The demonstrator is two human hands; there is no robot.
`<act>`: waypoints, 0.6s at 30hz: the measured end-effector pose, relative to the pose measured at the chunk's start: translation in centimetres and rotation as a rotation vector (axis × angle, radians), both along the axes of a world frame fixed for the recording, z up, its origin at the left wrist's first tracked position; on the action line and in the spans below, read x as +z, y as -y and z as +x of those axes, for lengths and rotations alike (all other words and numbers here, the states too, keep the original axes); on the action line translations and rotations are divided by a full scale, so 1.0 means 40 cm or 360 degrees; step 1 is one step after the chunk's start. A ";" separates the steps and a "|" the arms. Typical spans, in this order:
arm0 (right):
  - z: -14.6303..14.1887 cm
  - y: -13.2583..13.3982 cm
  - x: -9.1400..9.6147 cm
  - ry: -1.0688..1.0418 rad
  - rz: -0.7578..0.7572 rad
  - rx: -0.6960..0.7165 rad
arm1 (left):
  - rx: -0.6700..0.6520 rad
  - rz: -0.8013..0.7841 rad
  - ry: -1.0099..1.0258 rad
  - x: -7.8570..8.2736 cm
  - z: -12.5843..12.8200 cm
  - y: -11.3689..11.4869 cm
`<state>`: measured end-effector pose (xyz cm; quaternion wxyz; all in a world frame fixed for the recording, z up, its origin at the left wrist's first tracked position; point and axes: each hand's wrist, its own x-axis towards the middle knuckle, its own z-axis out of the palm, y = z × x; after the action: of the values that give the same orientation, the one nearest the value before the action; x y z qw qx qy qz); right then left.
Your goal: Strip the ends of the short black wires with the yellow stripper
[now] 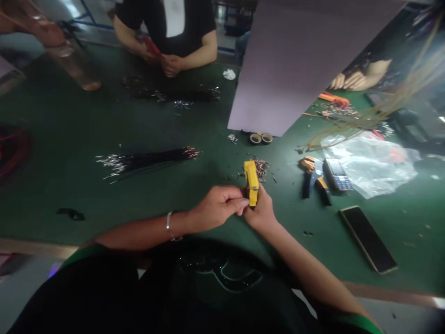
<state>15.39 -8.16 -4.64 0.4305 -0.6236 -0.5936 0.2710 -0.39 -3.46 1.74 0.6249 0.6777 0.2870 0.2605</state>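
My right hand (261,212) is wrapped round a yellow hand tool (251,181) that stands upright over the green table (69,139). My left hand (219,206) is pinched closed against the tool's lower end; what its fingertips hold is too small to make out. A little heap of small metal bits (260,167) lies just behind the tool. A bundle of black wires with metal ends (146,160) lies to the left of my hands.
Orange-and-black pliers (314,178), a keypad phone (336,174), a smartphone (367,239) and a clear plastic bag (371,162) lie at the right. A grey board (295,60) stands behind two tape rolls (260,138). Another person's hands (167,60) work opposite; further hands (351,80) at far right.
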 end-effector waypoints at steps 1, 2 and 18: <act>0.003 -0.001 -0.001 0.0056 0.0005 0.0010 | 0.0000 -0.0020 -0.0025 -0.003 0.002 0.003; 0.005 -0.002 -0.001 0.0100 0.0013 0.0025 | 0.0008 -0.0050 -0.0053 -0.006 0.004 0.005; 0.046 -0.021 0.027 -0.0449 -0.0119 -0.0065 | 0.0400 -0.0671 0.0209 -0.050 0.037 -0.034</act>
<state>17.24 -7.33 -3.57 0.4914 -0.6069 -0.5040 0.3691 1.08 -2.10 -0.27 0.7324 0.4730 0.3758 0.3142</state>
